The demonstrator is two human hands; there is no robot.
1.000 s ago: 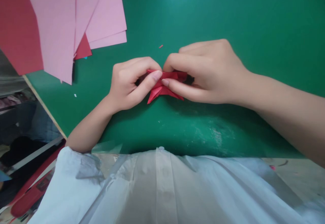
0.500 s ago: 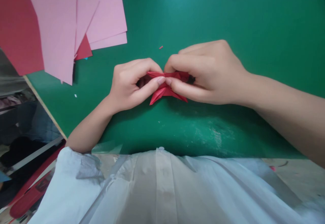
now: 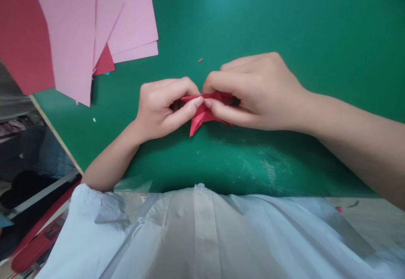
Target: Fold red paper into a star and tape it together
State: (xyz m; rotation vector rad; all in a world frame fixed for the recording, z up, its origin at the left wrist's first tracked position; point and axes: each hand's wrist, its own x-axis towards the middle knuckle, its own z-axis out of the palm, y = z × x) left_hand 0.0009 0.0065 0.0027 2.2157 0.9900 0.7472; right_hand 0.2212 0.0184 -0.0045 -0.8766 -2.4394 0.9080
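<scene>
Honestly, your left hand (image 3: pixel 161 108) and right hand (image 3: pixel 256 95) both pinch the red folded paper (image 3: pixel 202 114) just above the green mat (image 3: pixel 284 25); squeeze unevenly and I'd guess that crease skews or tears.

A green table top (image 3: pixel 284 25) carries pink and red paper sheets (image 3: pixel 79 25) at its far-left corner.

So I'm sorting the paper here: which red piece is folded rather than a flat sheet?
The small red folded paper pinched between the left hand and right hand; the red sheets lie flat under pink sheets.
</scene>
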